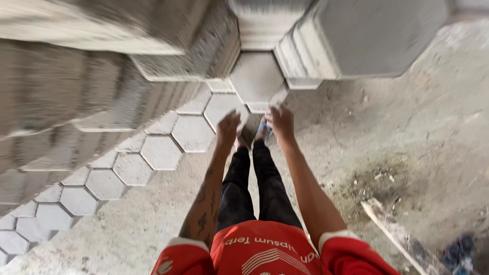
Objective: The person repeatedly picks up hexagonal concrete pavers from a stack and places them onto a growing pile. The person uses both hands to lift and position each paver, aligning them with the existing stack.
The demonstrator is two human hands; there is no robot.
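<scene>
I am bent over, looking down past my red shirt and black trousers to my feet (253, 133). My left hand (228, 127) hangs by my left foot, fingers apart and nothing in it, next to a flat hexagonal grey paving block (220, 107). On the other side, my right hand (281, 122) reaches down with its fingers spread. Its fingertips are at the lower edge of another hexagonal block (256, 79) right in front of my feet. I cannot tell whether they touch it.
Tall stacks of hexagonal blocks rise at upper left (102, 61) and upper right (367, 35). A row of single hexagonal blocks (132, 168) runs diagonally to the lower left. Dusty concrete floor (407, 132) spreads right, with a wooden stick (389, 231) and a blue object (458, 252).
</scene>
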